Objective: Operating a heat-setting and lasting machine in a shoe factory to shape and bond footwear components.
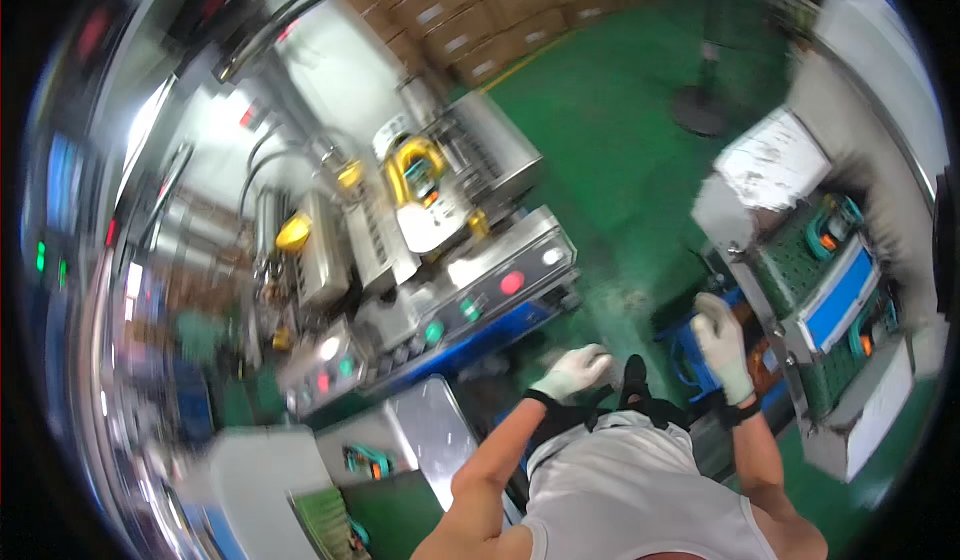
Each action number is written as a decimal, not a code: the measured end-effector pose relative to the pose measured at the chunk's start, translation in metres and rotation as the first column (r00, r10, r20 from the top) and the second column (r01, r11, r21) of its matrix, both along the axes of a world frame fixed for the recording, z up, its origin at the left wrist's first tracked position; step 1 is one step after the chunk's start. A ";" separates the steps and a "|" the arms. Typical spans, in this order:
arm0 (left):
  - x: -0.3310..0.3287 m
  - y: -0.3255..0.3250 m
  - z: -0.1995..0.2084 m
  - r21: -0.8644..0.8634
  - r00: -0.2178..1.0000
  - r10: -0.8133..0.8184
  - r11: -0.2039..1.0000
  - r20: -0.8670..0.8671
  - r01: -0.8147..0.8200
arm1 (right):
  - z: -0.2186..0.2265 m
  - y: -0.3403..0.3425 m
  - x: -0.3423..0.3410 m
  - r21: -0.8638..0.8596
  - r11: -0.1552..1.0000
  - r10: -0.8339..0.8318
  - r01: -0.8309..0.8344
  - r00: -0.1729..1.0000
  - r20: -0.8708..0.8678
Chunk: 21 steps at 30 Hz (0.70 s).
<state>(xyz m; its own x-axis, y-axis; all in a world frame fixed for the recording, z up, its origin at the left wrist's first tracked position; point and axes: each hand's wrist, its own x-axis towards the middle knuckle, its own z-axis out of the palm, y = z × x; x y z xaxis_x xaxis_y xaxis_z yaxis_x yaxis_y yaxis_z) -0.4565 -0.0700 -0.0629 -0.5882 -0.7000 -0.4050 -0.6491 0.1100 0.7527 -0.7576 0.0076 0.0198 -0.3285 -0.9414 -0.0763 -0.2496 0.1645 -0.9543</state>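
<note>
My left hand [575,372], in a white glove with a black wristband, hangs in the air in front of my body. Its fingers are loosely bent and apart, and I see nothing in them. To the right, my right hand [720,345], gloved the same way, is raised with its fingers stretched out, also holding nothing. It is nearest to the rack edge with green perforated trays [800,255] on it. A teal and orange part [830,228] lies in one tray, and a similar part [875,330] sits lower down. Motion blurs the picture.
At left stands a metal machine with a control panel [510,282] bearing red and green buttons. A yellow fixture [412,168] holds a teal and orange part. Below lies another teal and orange part [372,460]. Cardboard boxes [480,20] are stacked at the back. A stand base [698,110] rests on the green floor.
</note>
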 end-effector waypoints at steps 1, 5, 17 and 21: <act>0.058 0.017 -0.009 0.044 0.985 0.140 0.988 0.104 -0.145 | -0.032 -0.007 0.030 0.137 0.979 0.151 -0.148 0.989 -0.010; 0.295 0.139 -0.060 0.110 0.553 0.764 0.551 0.333 -0.827 | -0.114 -0.032 0.151 0.412 0.747 0.597 -0.521 0.799 -0.072; 0.454 0.510 -0.173 -0.258 -0.584 0.804 -0.545 0.109 -0.798 | -0.209 -0.052 0.274 0.775 0.307 0.950 -0.552 0.232 -0.211; 0.496 0.623 -0.193 -0.393 -0.720 0.686 -0.638 0.099 -0.662 | -0.161 -0.047 0.303 0.851 0.267 0.903 -0.452 0.426 -0.056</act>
